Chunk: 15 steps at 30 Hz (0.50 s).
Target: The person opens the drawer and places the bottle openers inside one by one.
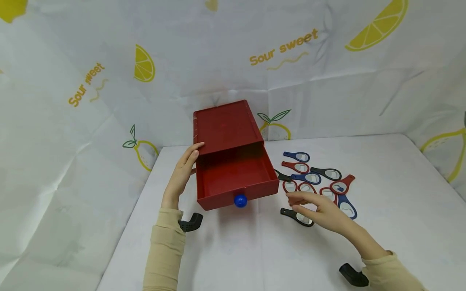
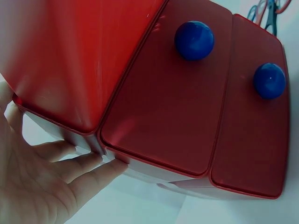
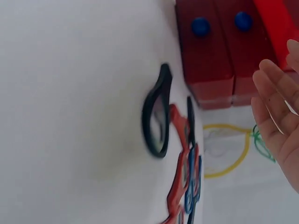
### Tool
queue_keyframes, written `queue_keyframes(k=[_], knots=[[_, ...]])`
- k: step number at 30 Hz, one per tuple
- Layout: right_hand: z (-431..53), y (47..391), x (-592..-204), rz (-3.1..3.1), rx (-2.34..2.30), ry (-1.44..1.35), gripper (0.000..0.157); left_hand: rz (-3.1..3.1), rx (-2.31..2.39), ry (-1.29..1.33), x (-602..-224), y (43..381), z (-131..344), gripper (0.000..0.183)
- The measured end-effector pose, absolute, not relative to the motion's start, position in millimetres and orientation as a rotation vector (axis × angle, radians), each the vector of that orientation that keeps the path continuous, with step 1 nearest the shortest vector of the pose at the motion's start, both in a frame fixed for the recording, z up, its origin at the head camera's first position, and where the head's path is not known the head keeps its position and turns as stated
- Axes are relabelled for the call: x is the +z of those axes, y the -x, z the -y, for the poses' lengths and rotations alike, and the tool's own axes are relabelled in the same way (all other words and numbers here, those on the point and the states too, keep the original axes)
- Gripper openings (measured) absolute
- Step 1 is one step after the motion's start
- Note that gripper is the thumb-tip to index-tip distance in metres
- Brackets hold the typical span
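A red drawer cabinet (image 1: 225,125) stands on the table, its top drawer (image 1: 236,173) pulled out with a blue knob (image 1: 240,201) at the front. Against the cabinet's left side rests my left hand (image 1: 181,173), fingers stretched along the wall. Below the drawn drawer, two closed drawers (image 2: 163,93) show in the left wrist view. To the right of the drawer hovers my right hand (image 1: 324,210), fingers loosely bent and holding nothing. Beneath it lies a black magnifying glass (image 1: 303,218), apart from a cluster of red, blue and black ones, such as a red magnifying glass (image 1: 342,185).
The white table (image 1: 393,202) reaches to a white cloth backdrop (image 1: 204,52) printed with lemons, close behind the cabinet. A black wrist mount (image 1: 191,222) sticks out by the left wrist, another mount (image 1: 353,275) by the right.
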State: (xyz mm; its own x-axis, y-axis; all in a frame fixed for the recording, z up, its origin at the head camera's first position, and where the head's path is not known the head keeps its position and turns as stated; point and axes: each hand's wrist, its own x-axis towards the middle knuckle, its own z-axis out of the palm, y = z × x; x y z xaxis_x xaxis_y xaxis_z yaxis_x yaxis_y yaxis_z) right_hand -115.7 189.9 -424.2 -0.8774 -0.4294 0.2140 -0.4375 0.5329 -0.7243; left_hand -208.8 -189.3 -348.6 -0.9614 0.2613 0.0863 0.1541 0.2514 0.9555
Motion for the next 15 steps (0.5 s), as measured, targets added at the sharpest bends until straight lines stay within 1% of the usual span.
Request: queue_keyframes(k=[6,15], knots=[[-206,120,-441,2.816,1.034,-0.754,0.035,-2.423,1.816,-0.400,-348,210,189,0.041],[-214,123,-454,3.011,0.829,-0.674,0.048,-2.425,1.819,-0.393,-349,209,189,0.041]])
